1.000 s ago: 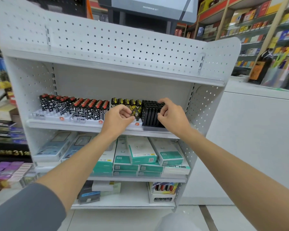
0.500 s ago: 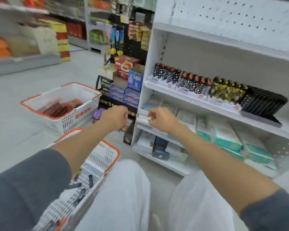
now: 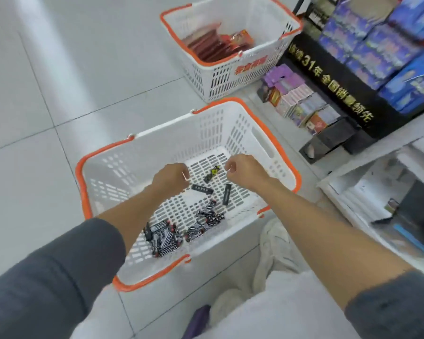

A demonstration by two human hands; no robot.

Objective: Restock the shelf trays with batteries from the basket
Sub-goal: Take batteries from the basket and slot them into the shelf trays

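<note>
Two hands reach down into the near basket (image 3: 102,154), a white slatted one with an orange rim that stands on the tiled floor (image 3: 59,69). The left hand (image 3: 170,178) has its fingers (image 3: 183,172) curled in toward the palm, the back of the hand to the camera, and nothing shows in its grip. The right hand (image 3: 246,172) is curled the same way, its fingers (image 3: 230,165) tucked under and holding nothing that can be seen.

Between the two sets of fingertips, on the basket floor, lies a yellow-and-black battery (image 3: 212,173), its long axis slanting from lower left to upper right; neither hand touches it. Just beside the left hand's knuckles a black battery (image 3: 202,189) lies almost crosswise, tipped slightly down to the right. A second black battery (image 3: 227,194) lies near the right wrist, its long axis running nearly straight toward the person.

Nearer the person, a loose heap of black-and-white patterned batteries (image 3: 163,238) with red tips rests under the left forearm, pointing every way. A smaller scatter of the same kind (image 3: 206,221) lies just to its right.

Beyond stands a second basket (image 3: 230,77) with red packets (image 3: 216,46) in it. To the right are small purple boxes (image 3: 294,99), blue packs (image 3: 389,52) and the edge of the white shelf (image 3: 353,182), blurred.
</note>
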